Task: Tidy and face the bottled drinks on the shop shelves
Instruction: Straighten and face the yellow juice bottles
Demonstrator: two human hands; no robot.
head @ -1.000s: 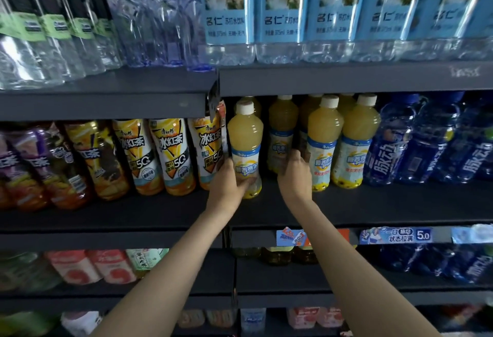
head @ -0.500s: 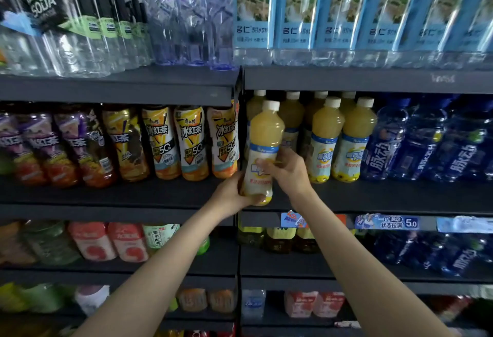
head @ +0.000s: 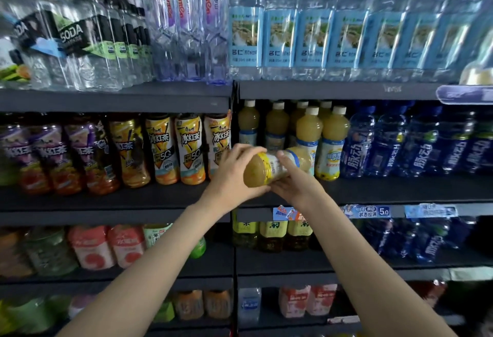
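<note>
Yellow juice bottle, one, tipped on its side with base toward camera, off the middle shelf, gripped by left hand and right hand; five visible upright juice bottles behind.

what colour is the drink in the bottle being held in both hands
Cloudy yellow, in the tipped bottle, seen in the head view.

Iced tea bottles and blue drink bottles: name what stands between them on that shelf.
Head view: upright yellow juice bottles, with both hands holding one tipped yellow juice bottle before them.
</note>
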